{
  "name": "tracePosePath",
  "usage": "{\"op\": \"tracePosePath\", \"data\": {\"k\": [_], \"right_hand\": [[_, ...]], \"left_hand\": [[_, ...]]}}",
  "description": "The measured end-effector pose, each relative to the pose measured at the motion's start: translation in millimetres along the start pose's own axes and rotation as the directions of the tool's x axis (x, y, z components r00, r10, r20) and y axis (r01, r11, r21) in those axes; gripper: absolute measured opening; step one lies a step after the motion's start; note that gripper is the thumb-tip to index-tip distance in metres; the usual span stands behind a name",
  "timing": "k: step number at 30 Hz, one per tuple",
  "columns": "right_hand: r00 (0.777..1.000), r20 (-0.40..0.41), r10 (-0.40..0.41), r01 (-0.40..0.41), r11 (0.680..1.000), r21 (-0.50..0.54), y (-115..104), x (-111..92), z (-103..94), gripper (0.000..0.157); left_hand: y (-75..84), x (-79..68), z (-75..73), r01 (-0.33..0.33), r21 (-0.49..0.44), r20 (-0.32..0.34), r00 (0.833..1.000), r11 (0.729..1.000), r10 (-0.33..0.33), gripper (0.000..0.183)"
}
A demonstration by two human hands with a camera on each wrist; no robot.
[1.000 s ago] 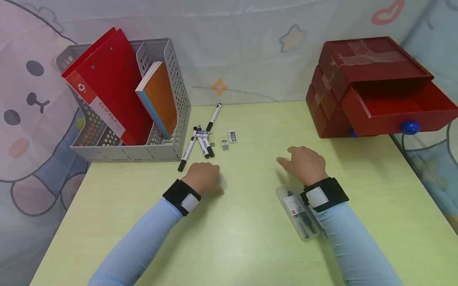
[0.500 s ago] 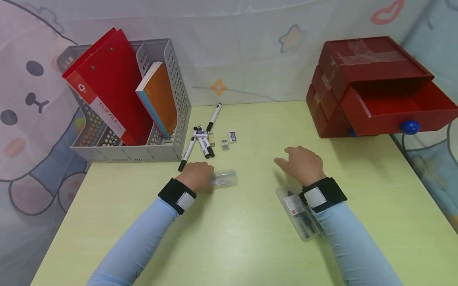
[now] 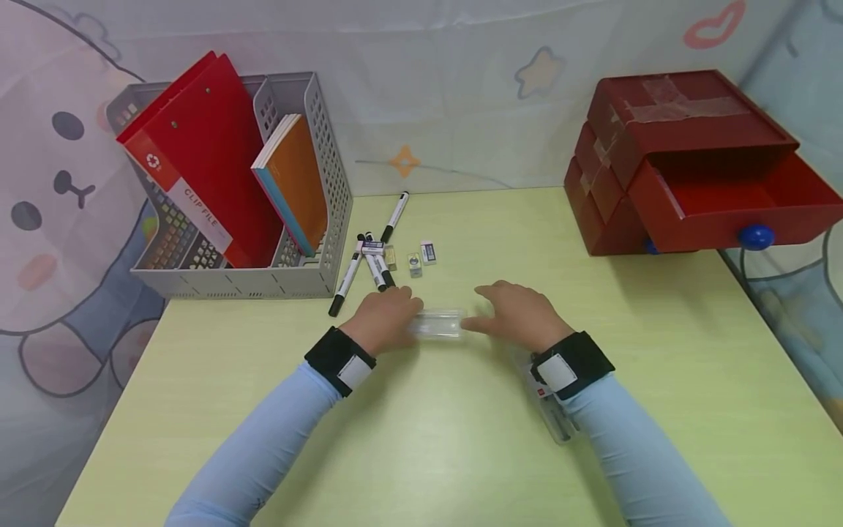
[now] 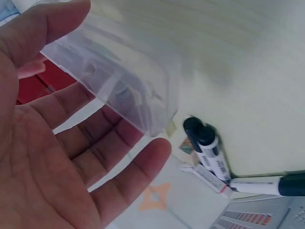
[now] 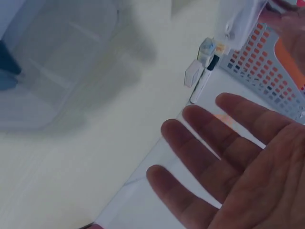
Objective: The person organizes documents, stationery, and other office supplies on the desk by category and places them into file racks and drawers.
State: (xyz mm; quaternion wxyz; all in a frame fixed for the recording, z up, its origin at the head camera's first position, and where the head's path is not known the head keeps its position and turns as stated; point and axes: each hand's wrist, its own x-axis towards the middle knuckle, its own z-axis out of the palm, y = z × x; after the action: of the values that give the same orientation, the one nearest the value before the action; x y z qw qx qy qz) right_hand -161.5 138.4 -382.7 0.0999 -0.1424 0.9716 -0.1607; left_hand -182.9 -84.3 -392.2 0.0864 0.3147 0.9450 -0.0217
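Head view first: the left hand (image 3: 385, 318) has the clear case (image 3: 440, 323) by one end, and the case points to 3 o'clock from it, over the desk (image 3: 408, 439). At that other end waits the right hand (image 3: 520, 315), thumb tip right up beside the plastic; touching or just short of it, I can't tell. The markers (image 3: 345, 277) lie at 12 o'clock from the left hand, small blocks (image 3: 414, 265) next to them, and the grey basket (image 3: 283, 282) with its red folder (image 3: 211, 161) sits at 10 o'clock. Over at 2 o'clock from the right hand stands the red drawer unit (image 3: 691, 110), one drawer pulled out, and between 5 and 6 o'clock a see-through box (image 3: 553, 417) lies partly under the forearm. Now the left wrist view: that grip is pinching the case, thumb across the near face, fingers behind, with the markers at 4 o'clock from the case. And the right wrist view: this grip is loose, fingers straight and parted, palm showing, the case up at 12 o'clock in the left hand, the see-through box at 10.
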Motion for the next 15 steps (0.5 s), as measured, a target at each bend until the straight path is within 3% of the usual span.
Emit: {"op": "tracePosePath", "data": {"k": [4,9,15], "right_hand": [[0.997,-0.002,-0.072,0.072,0.997,-0.022,-8,2,4.7,0.077],[0.987,-0.007,-0.162,0.162,0.985,-0.054,-13,3,12.0,0.068],[0.983,-0.015,-0.181,0.18,0.981,-0.074,-15,3,16.4,0.06]], "left_hand": [[5.8,0.7,-4.7,-0.042,-0.004,-0.025,0.999,0.999,0.041,0.039],[9.5,2.0,-6.7,-0.082,-0.003,-0.05,0.995,0.997,0.082,0.042],[9.7,2.5,-5.0,-0.115,0.023,-0.068,0.991,0.993,0.116,0.044]]}}
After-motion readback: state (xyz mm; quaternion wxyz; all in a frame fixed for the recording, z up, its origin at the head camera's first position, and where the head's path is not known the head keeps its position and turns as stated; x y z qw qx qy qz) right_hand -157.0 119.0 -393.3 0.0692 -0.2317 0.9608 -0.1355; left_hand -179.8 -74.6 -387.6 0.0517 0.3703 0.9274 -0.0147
